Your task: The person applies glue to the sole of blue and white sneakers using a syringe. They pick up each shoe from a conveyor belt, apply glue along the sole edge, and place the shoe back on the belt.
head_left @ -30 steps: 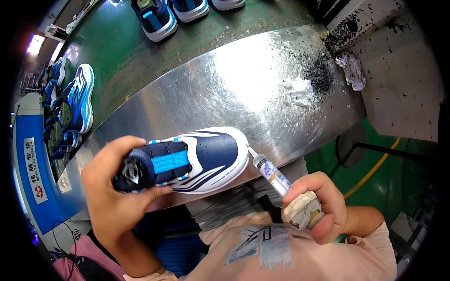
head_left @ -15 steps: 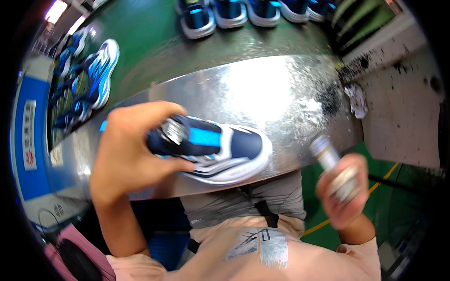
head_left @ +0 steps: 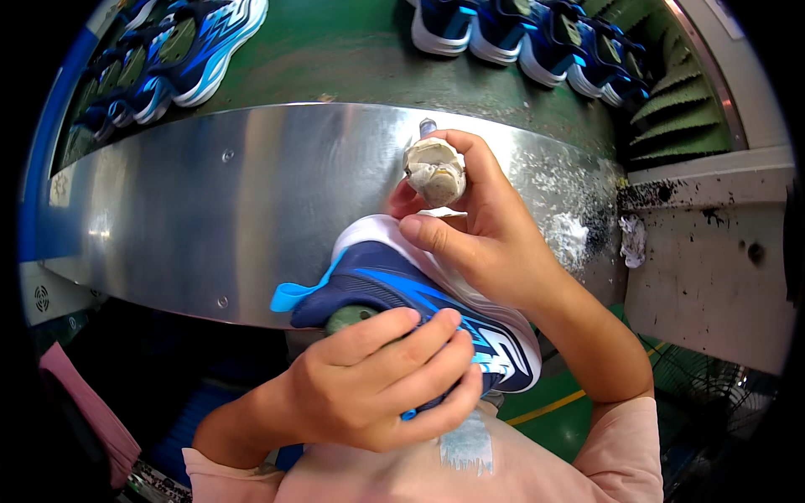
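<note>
A navy, bright blue and white sneaker (head_left: 390,272) is tilted on its side, its heel toward the metal ledge and its toe toward the lower right. My left hand (head_left: 381,381) is closed around its upper, over the laces. Inside the shoe's opening shows an olive-green insert (head_left: 350,318), and a light blue pull tab (head_left: 295,295) sticks out at the heel. Just beyond the white sole, my right hand (head_left: 490,239) grips a short stick-like tool (head_left: 436,173) with a thick, off-white wrapped end; its thin grey tip points away. The tool's exact kind is unclear.
The shiny metal ledge (head_left: 176,201) spans in front of me, with white residue (head_left: 566,239) at its right. Behind it, a green belt (head_left: 335,63) carries sneakers at the left (head_left: 214,54) and right (head_left: 541,50). A stained pale panel (head_left: 713,260) stands right.
The sneaker has come off the ledge toward me and turned onto its side. My left hand has moved right with it. My right hand has brought the tool left and up beside the sole.
</note>
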Motion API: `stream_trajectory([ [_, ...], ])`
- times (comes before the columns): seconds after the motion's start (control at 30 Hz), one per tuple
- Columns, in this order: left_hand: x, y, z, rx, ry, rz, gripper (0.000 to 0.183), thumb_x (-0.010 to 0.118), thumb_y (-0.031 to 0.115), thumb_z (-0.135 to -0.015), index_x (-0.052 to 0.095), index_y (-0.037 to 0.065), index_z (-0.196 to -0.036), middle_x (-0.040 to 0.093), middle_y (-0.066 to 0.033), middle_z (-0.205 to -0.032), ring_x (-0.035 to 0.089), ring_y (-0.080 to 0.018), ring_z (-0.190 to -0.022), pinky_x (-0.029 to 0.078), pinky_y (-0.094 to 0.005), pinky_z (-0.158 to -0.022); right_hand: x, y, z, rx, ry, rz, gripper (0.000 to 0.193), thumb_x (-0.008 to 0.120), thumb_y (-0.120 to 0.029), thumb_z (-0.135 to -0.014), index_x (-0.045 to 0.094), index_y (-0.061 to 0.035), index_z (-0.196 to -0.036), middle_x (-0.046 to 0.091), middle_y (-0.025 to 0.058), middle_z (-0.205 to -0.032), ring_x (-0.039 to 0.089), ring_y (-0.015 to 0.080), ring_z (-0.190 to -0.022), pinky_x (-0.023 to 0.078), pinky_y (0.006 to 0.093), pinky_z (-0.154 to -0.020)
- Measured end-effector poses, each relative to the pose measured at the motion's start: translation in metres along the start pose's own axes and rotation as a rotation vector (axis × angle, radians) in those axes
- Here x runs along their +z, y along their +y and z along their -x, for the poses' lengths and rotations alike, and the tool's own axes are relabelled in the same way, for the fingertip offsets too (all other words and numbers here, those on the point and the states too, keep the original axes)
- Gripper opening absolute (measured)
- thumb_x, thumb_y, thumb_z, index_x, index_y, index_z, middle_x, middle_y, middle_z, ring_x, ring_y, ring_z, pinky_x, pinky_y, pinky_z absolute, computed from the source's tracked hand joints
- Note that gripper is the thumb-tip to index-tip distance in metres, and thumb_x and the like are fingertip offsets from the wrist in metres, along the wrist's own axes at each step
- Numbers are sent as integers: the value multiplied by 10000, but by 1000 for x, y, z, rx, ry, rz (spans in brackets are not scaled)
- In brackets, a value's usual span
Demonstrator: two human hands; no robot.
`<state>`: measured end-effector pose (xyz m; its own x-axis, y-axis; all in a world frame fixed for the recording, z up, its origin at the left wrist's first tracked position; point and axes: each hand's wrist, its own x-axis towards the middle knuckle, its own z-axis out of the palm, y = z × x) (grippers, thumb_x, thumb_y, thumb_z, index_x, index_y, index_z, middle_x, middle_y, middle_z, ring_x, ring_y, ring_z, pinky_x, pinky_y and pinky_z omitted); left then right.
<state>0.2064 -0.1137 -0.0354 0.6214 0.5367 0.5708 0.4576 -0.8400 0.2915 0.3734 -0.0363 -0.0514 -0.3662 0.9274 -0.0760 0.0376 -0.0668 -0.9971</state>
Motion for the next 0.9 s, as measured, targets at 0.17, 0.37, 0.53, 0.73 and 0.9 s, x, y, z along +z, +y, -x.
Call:
stream_trajectory([
  [0.17, 4, -3, 11, 42, 48, -2, 163, 664, 136, -771, 600, 236, -883, 649, 35, -939, 634, -113, -931, 416, -253, -861, 9, 10, -3, 13, -5, 18, 498, 662, -43, -841, 374, -32, -1247, 577, 90, -1016, 593, 153, -954, 520, 303, -804],
  [0.37, 5, -10, 17, 123, 56, -15, 163, 652, 129, -785, 585, 207, -911, 645, 38, -940, 633, -107, -931, 404, -245, -886, 20, 3, 2, -5, 7, 146, 477, 654, -35, -848, 377, -65, -1236, 594, 106, -1039, 617, 199, -991, 552, 339, -800],
  [0.53, 7, -10, 20, 118, 94, -42, 161, 653, 140, -792, 583, 217, -915, 648, 39, -942, 634, -105, -941, 394, -259, -912, 25, -6, 2, 18, 6, 231, 480, 657, -37, -839, 382, -94, -1227, 609, 144, -1073, 637, 246, -985, 562, 367, -781],
  [0.73, -8, -13, 6, 64, 2, 9, 193, 651, 119, -795, 584, 224, -942, 664, 23, -948, 652, -142, -948, 423, -331, -922, -4, 4, 3, -49, 55, 51, 505, 654, -23, -837, 370, -60, -1252, 597, 99, -1015, 616, 162, -922, 540, 318, -788],
  [0.9, -46, -77, -20, -110, 335, -4, 341, 735, 177, -738, 602, 106, -1044, 669, -138, -976, 662, -292, -934, 481, -445, -913, -93, -2, 51, -121, 551, -159, 522, 602, -20, -860, 331, -61, -1304, 547, 86, -959, 556, 138, -762, 491, 273, -633],
])
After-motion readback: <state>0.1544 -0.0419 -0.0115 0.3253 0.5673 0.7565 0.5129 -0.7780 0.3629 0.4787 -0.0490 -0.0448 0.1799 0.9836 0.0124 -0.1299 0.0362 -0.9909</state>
